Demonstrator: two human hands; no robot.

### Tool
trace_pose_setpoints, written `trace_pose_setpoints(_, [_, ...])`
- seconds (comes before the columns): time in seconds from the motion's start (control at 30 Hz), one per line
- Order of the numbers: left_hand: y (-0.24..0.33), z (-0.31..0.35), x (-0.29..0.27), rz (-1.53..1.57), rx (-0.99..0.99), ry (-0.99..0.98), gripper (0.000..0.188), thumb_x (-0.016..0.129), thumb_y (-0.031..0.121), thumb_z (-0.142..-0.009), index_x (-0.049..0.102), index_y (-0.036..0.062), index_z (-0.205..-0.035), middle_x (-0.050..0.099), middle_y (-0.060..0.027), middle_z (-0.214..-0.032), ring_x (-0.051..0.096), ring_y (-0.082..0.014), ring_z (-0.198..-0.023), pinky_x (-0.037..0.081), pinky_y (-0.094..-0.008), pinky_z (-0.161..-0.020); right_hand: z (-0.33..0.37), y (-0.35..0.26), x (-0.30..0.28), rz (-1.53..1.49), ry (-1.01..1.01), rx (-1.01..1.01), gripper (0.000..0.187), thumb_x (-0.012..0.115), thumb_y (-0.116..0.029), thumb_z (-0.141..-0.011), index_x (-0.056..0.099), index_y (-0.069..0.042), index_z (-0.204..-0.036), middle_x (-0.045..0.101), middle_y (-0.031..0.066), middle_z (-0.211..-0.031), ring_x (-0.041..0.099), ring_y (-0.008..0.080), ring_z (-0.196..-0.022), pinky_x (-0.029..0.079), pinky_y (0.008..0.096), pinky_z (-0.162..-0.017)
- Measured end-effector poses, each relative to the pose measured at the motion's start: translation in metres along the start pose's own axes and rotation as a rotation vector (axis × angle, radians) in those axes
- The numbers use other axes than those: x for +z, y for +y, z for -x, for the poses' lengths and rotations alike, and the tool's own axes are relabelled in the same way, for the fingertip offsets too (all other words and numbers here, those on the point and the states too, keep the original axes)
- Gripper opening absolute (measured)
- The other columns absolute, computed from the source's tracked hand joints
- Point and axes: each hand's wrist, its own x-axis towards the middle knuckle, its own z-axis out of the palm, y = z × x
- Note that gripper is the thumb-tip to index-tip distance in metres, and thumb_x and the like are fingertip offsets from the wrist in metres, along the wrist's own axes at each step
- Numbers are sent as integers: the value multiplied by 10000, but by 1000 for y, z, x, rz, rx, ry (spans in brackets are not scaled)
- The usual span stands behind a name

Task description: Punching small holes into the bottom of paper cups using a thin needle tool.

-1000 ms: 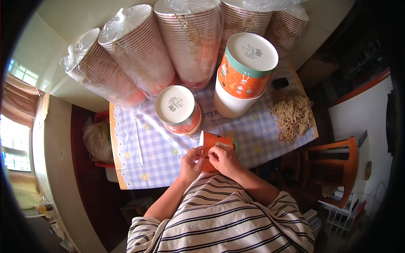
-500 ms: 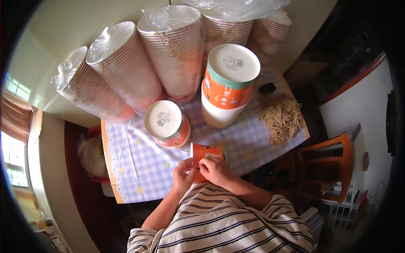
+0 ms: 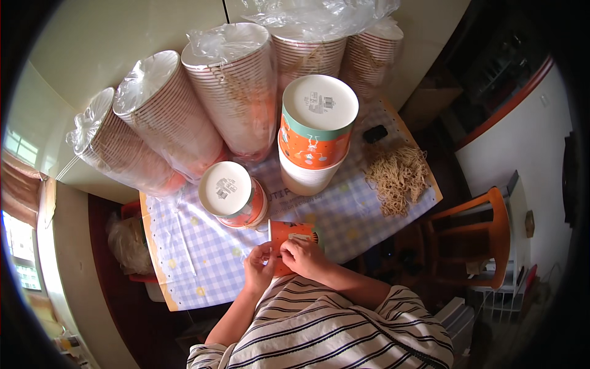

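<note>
An orange paper cup (image 3: 284, 230) with a green band lies on its side against my striped shirt, its white rim to the left. My left hand (image 3: 259, 263) is closed in a pinch beside that rim; whatever is between its fingertips is too small to make out. Curled over the cup's printed side is my right hand (image 3: 303, 256), with its fingers pressed together and their tips partly hidden. Just beyond my hands stands a short upside-down stack of similar cups (image 3: 226, 189). A taller upside-down stack (image 3: 316, 138) rises behind and to the right.
Several tall plastic-wrapped cup stacks (image 3: 230, 92) line the table's back. A heap of tan strings or rubber bands (image 3: 396, 178) lies at right, near a small black object (image 3: 375, 133). The blue checked tablecloth (image 3: 178, 258) covers the table. An orange chair (image 3: 501, 240) stands right.
The view has shifted a little, so the table and stacks sit slightly lower and farther left. Both hands stay at the cup in nearly the same pose.
</note>
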Motion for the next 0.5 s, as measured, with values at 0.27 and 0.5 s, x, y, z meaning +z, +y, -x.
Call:
trace_pose_setpoints(0.27, [1, 2, -1, -56, 37, 27, 223, 640, -12, -828, 628, -4, -1051, 613, -29, -878, 596, -84, -758, 495, -229, -687, 1, -1, 1, -27, 24, -7, 97, 628, -75, -745, 540, -54, -781, 582, 110, -702, 599, 298, -647, 479, 404, -584])
trace_pose_setpoints(0.5, [-3, 2, -1, 8, 26, 28, 240, 630, -21, -829, 620, -11, -1069, 597, -33, -897, 574, -79, -788, 487, -228, -706, 2, 0, -2, -80, 34, 43, 113, 645, -64, -735, 542, -51, -780, 588, 115, -719, 602, 309, -671, 482, 397, -615])
